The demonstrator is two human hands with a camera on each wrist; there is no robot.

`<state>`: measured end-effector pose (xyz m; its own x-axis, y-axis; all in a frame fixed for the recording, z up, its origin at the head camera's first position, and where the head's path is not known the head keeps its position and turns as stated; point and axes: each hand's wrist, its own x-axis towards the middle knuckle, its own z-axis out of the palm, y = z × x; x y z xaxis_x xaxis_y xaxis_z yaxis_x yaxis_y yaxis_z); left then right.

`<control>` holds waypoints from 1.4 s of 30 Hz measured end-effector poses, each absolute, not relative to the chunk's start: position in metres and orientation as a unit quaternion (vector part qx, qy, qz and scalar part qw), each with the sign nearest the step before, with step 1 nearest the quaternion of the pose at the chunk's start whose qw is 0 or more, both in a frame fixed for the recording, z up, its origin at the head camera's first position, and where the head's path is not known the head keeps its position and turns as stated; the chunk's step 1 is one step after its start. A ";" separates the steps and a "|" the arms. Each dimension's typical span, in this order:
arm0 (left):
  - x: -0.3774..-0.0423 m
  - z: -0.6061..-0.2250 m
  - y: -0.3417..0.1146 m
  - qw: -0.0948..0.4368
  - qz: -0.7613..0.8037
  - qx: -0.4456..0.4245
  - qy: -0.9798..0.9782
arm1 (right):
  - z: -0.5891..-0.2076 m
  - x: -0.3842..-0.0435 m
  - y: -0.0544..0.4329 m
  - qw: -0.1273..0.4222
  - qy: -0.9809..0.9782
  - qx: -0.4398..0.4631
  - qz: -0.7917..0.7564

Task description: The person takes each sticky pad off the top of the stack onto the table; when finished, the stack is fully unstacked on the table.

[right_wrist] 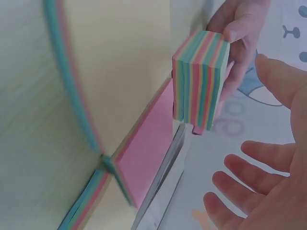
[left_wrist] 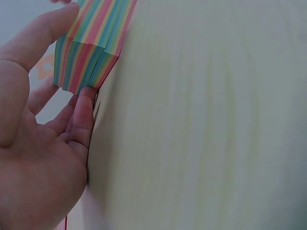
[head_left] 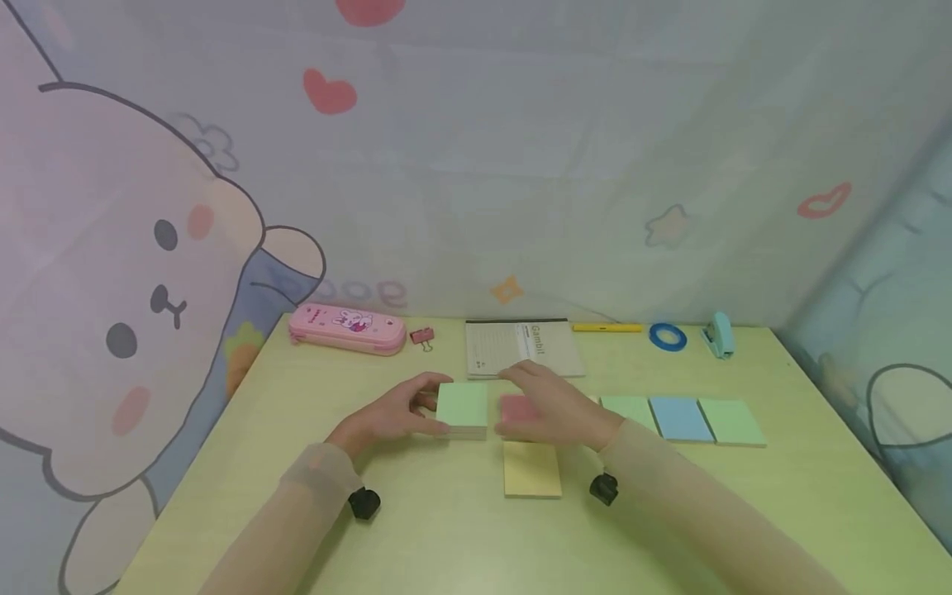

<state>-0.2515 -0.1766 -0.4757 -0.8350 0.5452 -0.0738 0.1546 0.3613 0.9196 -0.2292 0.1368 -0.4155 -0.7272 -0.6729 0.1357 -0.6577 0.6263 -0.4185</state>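
A thick stack of sticky note pads (head_left: 463,403) has a pale green top and sides striped pink, yellow and teal (left_wrist: 88,57). My left hand (head_left: 390,411) holds it from the left, thumb on the near side and fingers curled behind and low. My right hand (head_left: 561,406) is held with fingers spread above a pink sticky note pad (head_left: 515,406), apart from the stack (right_wrist: 199,81); nothing is in its grasp. Directly in front of the pink pad lies a yellow pad (head_left: 531,471). The right hand and forearm partly cover the pink pad and a pad beyond.
Rightward run a green pad (head_left: 628,407), a blue pad (head_left: 680,419) and another green pad (head_left: 732,421). Along the back lie a pink pencil case (head_left: 347,329), binder clip (head_left: 421,336), notebook (head_left: 498,347), yellow pen (head_left: 606,328), blue tape roll (head_left: 653,337) and teal stapler (head_left: 718,335).
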 end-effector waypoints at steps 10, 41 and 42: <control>-0.252 -0.482 -0.175 0.191 0.521 0.229 0.800 | -0.442 -0.248 0.098 0.065 0.901 -0.367 -0.222; -0.249 -0.476 -0.176 0.193 0.510 0.205 0.813 | -0.432 -0.246 0.123 0.024 0.916 -0.310 -0.253; -0.249 -0.476 -0.177 0.190 0.508 0.204 0.815 | -0.431 -0.244 0.126 0.022 0.917 -0.304 -0.256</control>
<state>-0.2486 -0.1769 -0.4757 -0.8445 0.5255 -0.1028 0.1395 0.4012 0.9053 -0.2438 0.1263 -0.4307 -0.8146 -0.5684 0.1152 -0.5458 0.6840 -0.4840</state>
